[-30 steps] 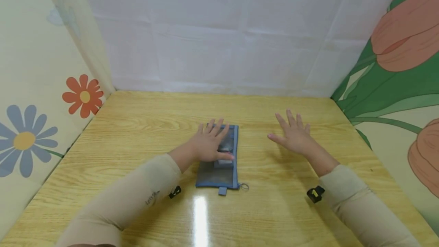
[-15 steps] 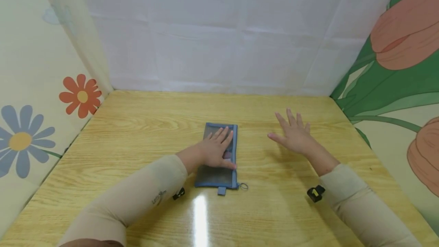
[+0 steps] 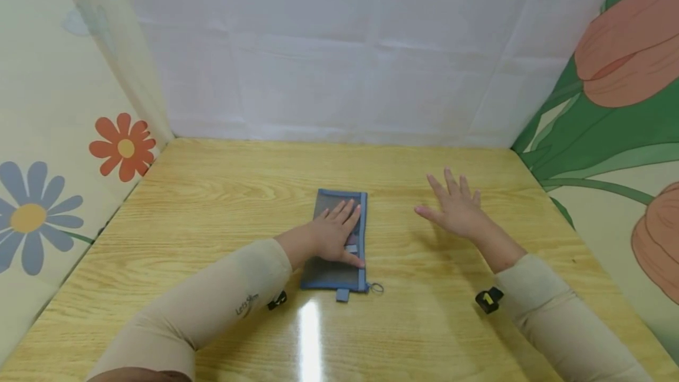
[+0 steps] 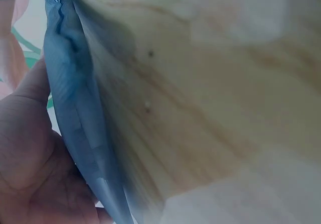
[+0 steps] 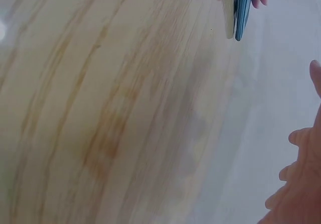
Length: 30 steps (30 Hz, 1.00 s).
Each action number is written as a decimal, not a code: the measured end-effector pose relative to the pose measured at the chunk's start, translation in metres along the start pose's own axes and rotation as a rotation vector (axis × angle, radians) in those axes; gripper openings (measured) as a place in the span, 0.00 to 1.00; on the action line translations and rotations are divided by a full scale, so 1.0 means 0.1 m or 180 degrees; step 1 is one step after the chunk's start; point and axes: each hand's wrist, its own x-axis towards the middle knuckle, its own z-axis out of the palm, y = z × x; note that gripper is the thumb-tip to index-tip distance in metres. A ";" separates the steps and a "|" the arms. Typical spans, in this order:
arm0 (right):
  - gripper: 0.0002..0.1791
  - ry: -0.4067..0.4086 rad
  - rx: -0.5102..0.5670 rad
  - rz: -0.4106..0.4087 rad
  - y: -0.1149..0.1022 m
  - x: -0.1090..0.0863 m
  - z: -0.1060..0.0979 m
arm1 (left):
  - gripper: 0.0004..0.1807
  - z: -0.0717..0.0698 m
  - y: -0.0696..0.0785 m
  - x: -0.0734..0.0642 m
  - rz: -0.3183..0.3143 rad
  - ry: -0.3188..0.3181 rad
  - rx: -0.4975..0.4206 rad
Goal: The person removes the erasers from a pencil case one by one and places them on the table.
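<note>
A blue-edged mesh zipper pouch (image 3: 334, 274) lies flat on the wooden table, with a small tab and a ring at its near end. Part of its contents shows through the mesh beside the thumb; the rest is hidden. My left hand (image 3: 332, 237) rests on the pouch with its fingers spread, thumb at the zipper edge. In the left wrist view the palm (image 4: 30, 153) lies along the pouch (image 4: 80, 103). To the right, my right hand (image 3: 456, 208) hovers over the table, fingers spread and holding nothing. Its fingers (image 5: 301, 176) show at the edge of the right wrist view.
The wood-grained table (image 3: 239, 175) reaches back to a white cloth backdrop (image 3: 339, 52). Flower-printed panels (image 3: 53, 105) stand on both sides. A bright light reflection (image 3: 310, 341) lies on the table in front of the pouch.
My left hand has shifted slightly right and toward me over the pouch, its fingers coming off the far edge. The pouch and my right hand have stayed nearly still.
</note>
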 end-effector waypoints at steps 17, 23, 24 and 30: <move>0.49 0.0059 0.0024 -0.0052 -0.07 0.04 0.03 | 0.65 -0.07 -0.10 0.03 -0.0119 -0.0126 -0.0153; 0.50 0.0163 0.0070 -0.0211 -0.11 0.07 0.05 | 0.64 -0.09 -0.13 0.05 -0.0168 -0.0167 -0.0206; 0.50 0.0173 0.0090 -0.0242 -0.13 0.08 0.05 | 0.64 -0.08 -0.13 0.05 -0.0180 -0.0175 -0.0200; 0.49 0.0164 0.0229 -0.0364 -0.21 0.08 0.06 | 0.64 -0.08 -0.14 0.05 -0.0215 -0.0210 -0.0190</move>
